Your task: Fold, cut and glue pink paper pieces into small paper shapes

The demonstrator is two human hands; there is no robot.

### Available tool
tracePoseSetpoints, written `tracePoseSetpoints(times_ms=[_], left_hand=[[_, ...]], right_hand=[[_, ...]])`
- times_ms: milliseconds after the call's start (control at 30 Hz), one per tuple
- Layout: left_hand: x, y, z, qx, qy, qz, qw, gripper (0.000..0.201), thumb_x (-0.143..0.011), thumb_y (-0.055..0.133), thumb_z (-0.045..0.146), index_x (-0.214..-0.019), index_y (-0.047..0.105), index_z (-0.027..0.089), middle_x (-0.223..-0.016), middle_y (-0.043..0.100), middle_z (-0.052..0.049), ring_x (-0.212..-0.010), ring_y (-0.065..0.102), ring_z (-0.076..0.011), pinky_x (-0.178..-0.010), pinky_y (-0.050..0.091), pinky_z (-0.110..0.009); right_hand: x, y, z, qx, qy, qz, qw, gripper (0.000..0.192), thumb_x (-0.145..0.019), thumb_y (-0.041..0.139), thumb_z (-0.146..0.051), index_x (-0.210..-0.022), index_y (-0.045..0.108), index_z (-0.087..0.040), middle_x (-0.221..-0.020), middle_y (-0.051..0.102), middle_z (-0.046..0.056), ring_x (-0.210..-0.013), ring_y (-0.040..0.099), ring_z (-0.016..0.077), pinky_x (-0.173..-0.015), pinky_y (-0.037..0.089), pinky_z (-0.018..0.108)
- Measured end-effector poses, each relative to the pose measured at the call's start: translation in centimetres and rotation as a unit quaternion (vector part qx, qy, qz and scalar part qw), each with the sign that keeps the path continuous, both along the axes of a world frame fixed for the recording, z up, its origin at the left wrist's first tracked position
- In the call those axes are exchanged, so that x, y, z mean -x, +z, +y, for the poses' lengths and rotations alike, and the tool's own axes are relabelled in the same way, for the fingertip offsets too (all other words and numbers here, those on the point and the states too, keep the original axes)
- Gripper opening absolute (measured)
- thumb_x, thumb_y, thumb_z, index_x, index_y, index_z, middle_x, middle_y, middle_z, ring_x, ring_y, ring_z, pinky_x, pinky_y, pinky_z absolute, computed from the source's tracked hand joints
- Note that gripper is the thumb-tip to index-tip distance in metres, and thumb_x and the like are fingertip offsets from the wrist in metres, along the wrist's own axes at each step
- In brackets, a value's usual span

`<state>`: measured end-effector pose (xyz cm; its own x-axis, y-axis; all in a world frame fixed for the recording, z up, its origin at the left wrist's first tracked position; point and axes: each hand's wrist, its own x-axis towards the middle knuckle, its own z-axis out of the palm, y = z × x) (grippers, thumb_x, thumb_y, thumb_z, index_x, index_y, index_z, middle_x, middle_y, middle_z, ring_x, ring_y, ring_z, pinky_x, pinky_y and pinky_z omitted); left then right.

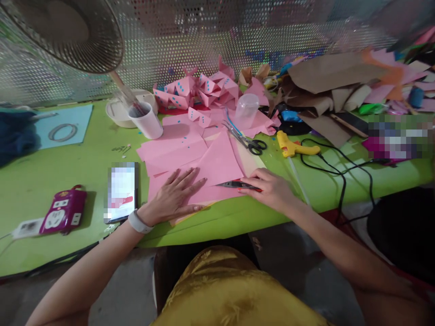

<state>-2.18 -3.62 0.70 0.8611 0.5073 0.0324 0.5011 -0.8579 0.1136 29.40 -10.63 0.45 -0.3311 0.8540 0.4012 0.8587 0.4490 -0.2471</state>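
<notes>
My left hand [176, 192] lies flat with fingers spread on the pink paper [219, 163], near the table's front edge. A folded flap of this paper rises to a point toward the back. My right hand [272, 188] is closed around a dark and red utility knife [234, 184]. Its pointed tip faces left and lies at the lower edge of the folded flap. Cream paper [253, 160] shows beneath the pink sheets. Just behind my right hand lie black-handled scissors [256, 146].
A yellow glue gun [295, 147] with a black cord sits on the right. Folded pink paper pieces [210, 88] and brown paper scraps [333, 72] pile up at the back. Left stand a phone [122, 192], a purple power socket [64, 210], a white cup [146, 121] and a fan [68, 31].
</notes>
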Motion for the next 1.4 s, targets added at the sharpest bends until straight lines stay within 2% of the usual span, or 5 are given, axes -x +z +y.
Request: tracePoseSetpoints(times_ms=[667,867,1100,1267,1400], left_hand=[[-0.1,0.0,-0.1,0.001,0.0,-0.013,1.0,0.081,-0.089,0.04,0.067,-0.154,0.007,0.033,-0.162,0.012,-0.005,-0.147,0.019,-0.0283,-0.12,0.01,-0.049],[-0.3,0.2,-0.3,-0.01,0.006,-0.016,1.0,0.08,-0.089,0.038,0.067,-0.154,0.007,0.033,-0.162,0.011,-0.004,-0.147,0.017,-0.029,-0.12,0.007,-0.051],[-2.1,0.4,-0.8,-0.017,0.023,-0.017,0.999,0.086,-0.085,0.037,0.073,-0.154,0.004,0.035,-0.161,0.013,-0.003,-0.147,0.014,-0.0305,-0.12,0.004,-0.054],[-0.3,0.7,-0.4,0.001,0.027,-0.013,1.0,0.079,-0.094,0.031,0.062,-0.153,-0.007,0.027,-0.161,0.012,-0.003,-0.148,0.012,-0.024,-0.121,0.007,-0.047],[1.2,0.4,-0.3,0.019,0.01,0.008,1.0,0.074,-0.097,0.03,0.056,-0.154,-0.006,0.026,-0.161,0.012,-0.005,-0.148,0.015,-0.0228,-0.121,0.008,-0.045]], right_hand=[[2.2,-0.3,0.1,0.003,0.021,-0.018,1.0,0.029,-0.091,0.058,-0.044,-0.103,0.072,-0.022,-0.086,0.066,0.007,-0.084,0.062,0.0177,-0.072,0.051,0.029],[1.7,0.2,0.2,-0.017,0.011,-0.023,1.0,0.028,-0.089,0.06,-0.044,-0.103,0.073,-0.022,-0.087,0.067,0.006,-0.083,0.063,0.0173,-0.07,0.052,0.028],[0.4,0.4,0.4,0.005,0.015,-0.011,1.0,0.028,-0.089,0.061,-0.042,-0.104,0.073,-0.022,-0.088,0.067,0.006,-0.086,0.063,0.0176,-0.071,0.052,0.028],[0.3,-0.2,0.1,0.016,0.002,-0.007,1.0,0.032,-0.09,0.059,-0.045,-0.105,0.073,-0.02,-0.088,0.066,0.007,-0.084,0.063,0.0173,-0.072,0.052,0.028],[0.7,-0.2,0.1,0.009,-0.008,-0.016,1.0,0.033,-0.09,0.058,-0.047,-0.103,0.073,-0.02,-0.087,0.066,0.007,-0.082,0.063,0.0172,-0.071,0.051,0.028]])
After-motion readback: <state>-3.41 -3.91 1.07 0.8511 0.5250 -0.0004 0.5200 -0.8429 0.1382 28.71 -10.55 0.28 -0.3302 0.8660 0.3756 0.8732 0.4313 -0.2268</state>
